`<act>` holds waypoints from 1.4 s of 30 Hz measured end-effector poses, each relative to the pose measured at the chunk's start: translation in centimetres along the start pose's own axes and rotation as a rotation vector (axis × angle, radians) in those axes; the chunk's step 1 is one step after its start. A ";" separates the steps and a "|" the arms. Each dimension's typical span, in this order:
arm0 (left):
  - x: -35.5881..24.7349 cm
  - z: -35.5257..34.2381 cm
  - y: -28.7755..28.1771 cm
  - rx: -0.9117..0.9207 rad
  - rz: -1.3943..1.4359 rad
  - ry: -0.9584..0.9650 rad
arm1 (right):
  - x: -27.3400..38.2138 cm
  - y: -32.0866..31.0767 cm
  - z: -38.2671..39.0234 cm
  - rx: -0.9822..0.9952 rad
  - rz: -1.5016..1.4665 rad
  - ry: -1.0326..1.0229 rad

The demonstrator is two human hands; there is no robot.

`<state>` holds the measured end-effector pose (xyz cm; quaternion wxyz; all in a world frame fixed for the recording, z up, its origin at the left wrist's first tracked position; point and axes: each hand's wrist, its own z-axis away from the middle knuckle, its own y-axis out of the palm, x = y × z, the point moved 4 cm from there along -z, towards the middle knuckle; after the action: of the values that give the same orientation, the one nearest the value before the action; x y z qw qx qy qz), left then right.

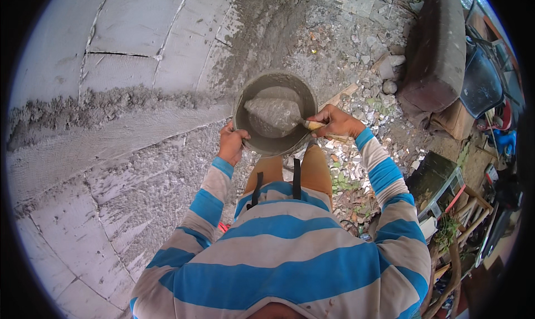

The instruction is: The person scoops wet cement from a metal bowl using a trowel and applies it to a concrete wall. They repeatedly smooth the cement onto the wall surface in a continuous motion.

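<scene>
In front of my body is a round grey bucket [241,121] with wet grey mortar [273,130] in its bottom. My left hand [230,144] grips its left rim, thumb over the edge and fingers on the outside. A pointed trowel [273,111], its blade smeared with mortar, lies across the bucket's mouth with the tip to the left. Closed around the trowel's light wooden handle [314,125] at the right rim is my right hand [337,122]. The lower part of the handle is hidden by the fingers.
To the left stands a block wall [128,29] with a rough mortar band [111,115]. Broken rubble [362,146] covers the ground at right. Beyond it are a large dusty brown slab-like object [437,51], a black plastic chair [476,76], and piled wood and scrap [468,218].
</scene>
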<state>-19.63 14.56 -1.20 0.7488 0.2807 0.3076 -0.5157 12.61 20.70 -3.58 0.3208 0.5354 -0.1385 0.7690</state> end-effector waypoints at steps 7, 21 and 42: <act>3.1 -0.6 -3.5 -0.007 0.225 -0.118 | 4.5 4.4 3.5 -0.479 -0.278 0.005; 4.6 3.1 -12.9 0.019 0.217 -0.180 | 21.1 2.2 -22.5 -1.464 0.371 0.289; 1.4 1.1 -6.8 0.077 -0.312 0.083 | 5.4 8.2 -4.3 -0.171 1.208 0.094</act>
<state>-25.42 10.79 -2.23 0.6351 0.2792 0.3579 -0.6250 3.02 18.78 0.75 -0.1245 0.3001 -0.4646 0.8238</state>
